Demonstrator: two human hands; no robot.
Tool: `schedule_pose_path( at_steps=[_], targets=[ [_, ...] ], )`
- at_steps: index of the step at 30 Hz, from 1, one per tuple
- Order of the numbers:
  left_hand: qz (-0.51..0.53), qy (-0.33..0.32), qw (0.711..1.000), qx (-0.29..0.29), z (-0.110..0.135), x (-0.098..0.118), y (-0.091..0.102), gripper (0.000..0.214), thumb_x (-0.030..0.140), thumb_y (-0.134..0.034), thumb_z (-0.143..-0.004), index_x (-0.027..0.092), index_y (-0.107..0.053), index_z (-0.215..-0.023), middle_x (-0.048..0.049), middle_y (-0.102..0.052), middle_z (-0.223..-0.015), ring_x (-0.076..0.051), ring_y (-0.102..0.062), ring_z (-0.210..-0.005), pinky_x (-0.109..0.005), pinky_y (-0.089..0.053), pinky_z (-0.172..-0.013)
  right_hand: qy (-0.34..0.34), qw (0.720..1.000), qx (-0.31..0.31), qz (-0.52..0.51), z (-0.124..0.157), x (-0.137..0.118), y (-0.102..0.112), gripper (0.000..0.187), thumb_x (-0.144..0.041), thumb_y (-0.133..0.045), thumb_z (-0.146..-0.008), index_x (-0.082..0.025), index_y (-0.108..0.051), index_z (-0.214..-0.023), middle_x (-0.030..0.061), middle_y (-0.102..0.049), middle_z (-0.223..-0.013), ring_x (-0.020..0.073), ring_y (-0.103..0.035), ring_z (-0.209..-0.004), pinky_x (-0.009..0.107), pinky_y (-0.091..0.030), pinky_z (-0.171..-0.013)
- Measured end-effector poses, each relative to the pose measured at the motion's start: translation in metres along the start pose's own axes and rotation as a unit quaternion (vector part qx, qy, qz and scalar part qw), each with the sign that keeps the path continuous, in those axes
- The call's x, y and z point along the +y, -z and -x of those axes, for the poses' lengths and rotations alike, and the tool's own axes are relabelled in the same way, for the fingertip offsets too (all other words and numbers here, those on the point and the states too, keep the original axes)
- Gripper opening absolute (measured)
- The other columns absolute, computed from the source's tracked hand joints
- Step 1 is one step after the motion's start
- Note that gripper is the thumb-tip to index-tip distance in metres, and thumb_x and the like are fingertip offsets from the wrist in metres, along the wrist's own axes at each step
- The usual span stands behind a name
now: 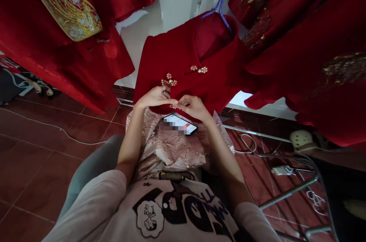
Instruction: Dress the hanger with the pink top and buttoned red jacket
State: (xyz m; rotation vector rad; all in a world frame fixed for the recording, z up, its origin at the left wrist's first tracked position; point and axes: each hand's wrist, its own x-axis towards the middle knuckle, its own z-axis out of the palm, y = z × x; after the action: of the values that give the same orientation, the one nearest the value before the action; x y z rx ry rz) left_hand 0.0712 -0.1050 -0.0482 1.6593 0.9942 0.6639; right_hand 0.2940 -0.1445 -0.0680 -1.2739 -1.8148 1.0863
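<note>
A red velvety jacket [166,53] hangs in front of me on a purple hanger [220,4], its lower part over my lap. Pearl-and-gold flower clasps [199,69] sit on its front opening. My left hand [154,97] is closed on the jacket's front edge, just below another flower clasp [169,81]. My right hand [193,107] is pinched beside the left fingertips, near a small beaded fastener [173,106]. What lies between its fingertips is too small to make out.
A lit phone [180,124] lies on shiny pink fabric [180,152] across my lap. Red embroidered garments [309,63] hang on both sides. A metal frame [291,192], cables and a power adapter [282,170] are at the right. A white cable [71,137] crosses the tiled floor.
</note>
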Motion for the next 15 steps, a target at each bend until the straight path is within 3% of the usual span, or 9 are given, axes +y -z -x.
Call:
schedule_pose_path(
  at_steps=[3,6,10,15],
  targets=[
    [0.141,0.0,0.985,0.1,-0.005,0.009,-0.009,0.051,0.06,-0.087,-0.088,0.014,-0.071,-0.105,-0.0068,-0.078,-0.097,-0.016,-0.076,-0.085,-0.023,-0.064,-0.074,0.023,0.996,-0.078,-0.022,0.009,-0.005,0.022,0.03,-0.049,-0.08,-0.081,-0.02,-0.072,-0.081,0.0084,-0.082,-0.09,0.0211,-0.076,-0.086,0.036,-0.059,-0.085],
    [0.234,0.044,0.956,0.171,-0.012,0.013,-0.017,0.031,0.044,-0.069,-0.108,0.014,-0.072,-0.104,-0.0081,-0.079,-0.101,-0.012,-0.075,-0.083,-0.019,-0.063,-0.072,0.009,0.992,-0.124,-0.031,0.016,-0.009,0.036,0.042,-0.061,-0.082,-0.076,-0.02,-0.073,-0.082,0.0083,-0.081,-0.088,0.0214,-0.075,-0.084,0.036,-0.058,-0.081],
    [0.262,0.064,0.942,0.201,-0.016,0.015,-0.022,0.008,0.019,-0.07,-0.106,0.013,-0.074,-0.103,-0.0065,-0.079,-0.102,-0.007,-0.072,-0.075,-0.016,-0.061,-0.071,-0.006,0.991,-0.132,-0.027,0.021,-0.014,0.04,0.042,-0.061,-0.082,-0.076,-0.021,-0.072,-0.082,0.0085,-0.081,-0.091,0.0211,-0.075,-0.086,0.037,-0.058,-0.083],
    [0.202,0.051,0.954,0.213,-0.015,0.013,-0.02,0.004,0.018,-0.074,-0.101,0.014,-0.076,-0.101,-0.0047,-0.079,-0.102,-0.006,-0.069,-0.07,-0.015,-0.061,-0.067,-0.011,0.99,-0.139,-0.017,0.022,-0.021,0.039,0.042,-0.06,-0.081,-0.075,-0.02,-0.072,-0.084,0.0075,-0.079,-0.088,0.0198,-0.074,-0.083,0.038,-0.058,-0.084]
  ],
)
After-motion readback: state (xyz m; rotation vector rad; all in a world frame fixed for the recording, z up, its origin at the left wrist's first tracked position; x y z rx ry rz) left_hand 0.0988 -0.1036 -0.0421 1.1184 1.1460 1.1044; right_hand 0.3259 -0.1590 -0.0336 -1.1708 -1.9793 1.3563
